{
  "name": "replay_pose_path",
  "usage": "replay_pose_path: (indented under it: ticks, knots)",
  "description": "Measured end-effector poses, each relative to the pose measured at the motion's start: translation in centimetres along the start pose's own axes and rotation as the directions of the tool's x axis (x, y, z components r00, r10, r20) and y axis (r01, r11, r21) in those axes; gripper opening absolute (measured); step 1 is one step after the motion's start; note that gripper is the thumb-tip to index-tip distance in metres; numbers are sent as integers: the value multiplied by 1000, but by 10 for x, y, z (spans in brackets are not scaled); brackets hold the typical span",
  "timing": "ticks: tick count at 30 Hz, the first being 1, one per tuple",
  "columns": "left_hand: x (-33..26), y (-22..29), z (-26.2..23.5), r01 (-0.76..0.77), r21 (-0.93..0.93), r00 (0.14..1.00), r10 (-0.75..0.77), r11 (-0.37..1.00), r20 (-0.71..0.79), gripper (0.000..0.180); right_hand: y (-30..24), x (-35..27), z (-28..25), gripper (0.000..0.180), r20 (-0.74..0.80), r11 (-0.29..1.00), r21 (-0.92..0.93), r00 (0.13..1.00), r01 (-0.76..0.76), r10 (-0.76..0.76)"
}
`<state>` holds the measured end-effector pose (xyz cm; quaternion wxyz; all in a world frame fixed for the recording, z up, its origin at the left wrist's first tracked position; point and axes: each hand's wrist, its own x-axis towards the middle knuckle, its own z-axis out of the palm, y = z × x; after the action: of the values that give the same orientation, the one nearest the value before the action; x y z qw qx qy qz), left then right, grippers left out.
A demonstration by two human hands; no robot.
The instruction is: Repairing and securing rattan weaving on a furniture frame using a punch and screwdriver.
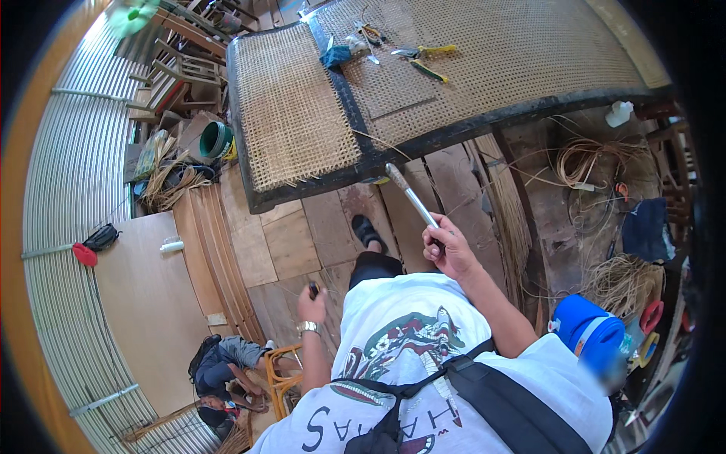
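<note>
In the head view, the right hand [451, 246] grips a silver-shafted tool [414, 198], its far tip beside the near edge of the cane panel [299, 121] (contact is hard to judge). The left hand [311, 306], nearer the wearer than the cane panel, closes around a small dark object [314, 287]. A firm, controlled tool angle should best spare the cane.

Silver rod-shaped metal tool [414, 197] in right hand [452, 247] — before black-framed woven-cane surface [295, 113]. Yellow-handled metal tools [439, 50] on surface; dark-green round plastic bucket [215, 141] left of it — tan looped cane strands [586, 160] near right end.
</note>
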<state>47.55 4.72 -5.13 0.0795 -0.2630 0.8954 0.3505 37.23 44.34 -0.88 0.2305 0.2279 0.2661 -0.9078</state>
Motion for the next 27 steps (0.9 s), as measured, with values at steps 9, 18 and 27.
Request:
replay_pose_path:
  ticks: [9,18,27]
  knots:
    - [198,216,-80,-401,-474,879,475,784,42,15,6,82,57,38,-148,984,16,973,180,-176]
    - [361,269,-69,-367,-692,819,569,622,77,20,24,134,117,34,-302,960,87,925,267,-230]
    - [406,295,-36,-283,-765,882,471,578,30,21,-11,173,120,33,-296,979,59,940,194,-168]
